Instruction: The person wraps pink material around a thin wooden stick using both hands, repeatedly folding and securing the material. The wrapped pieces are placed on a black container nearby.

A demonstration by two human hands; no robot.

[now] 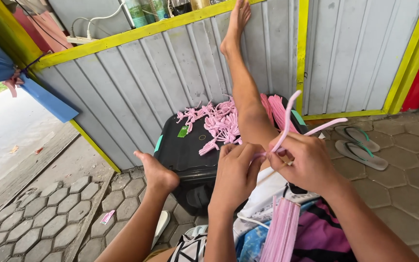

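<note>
- At the far left of the frame, a strip of hexagonal paving (49, 213) runs beside a grey corrugated metal wall (136, 87) with yellow trim; a small pink scrap lies on the pavers at lower left.
- Left of centre, the person's bare foot (157, 172) rests against the edge of a black bin (185, 150). Its flat lid holds a heap of finished pink pieces (219, 123) in the upper middle of the frame, loosely piled and looking tufted.
- Just below centre, the left hand (236, 172) is curled closed, fingertips pinching the base of thin pink strips (287, 121) where they meet the other hand.
- Touching it on the right, the right hand (306, 162) is also clenched around the same strips, with a pale thin stick or tie showing between its fingers. Two strip ends spring upward and to the right, bending freely.
- The strips look very light, soft and floppy, probably a little slick; I judge they are best gripped close to the pinch point, since the free ends would flop.
- At bottom centre, a bundle of spare pink strips (281, 233) lies on the person's lap.
- At right, a pair of grey flip-flops (360, 145) sits on the pavers.
</note>
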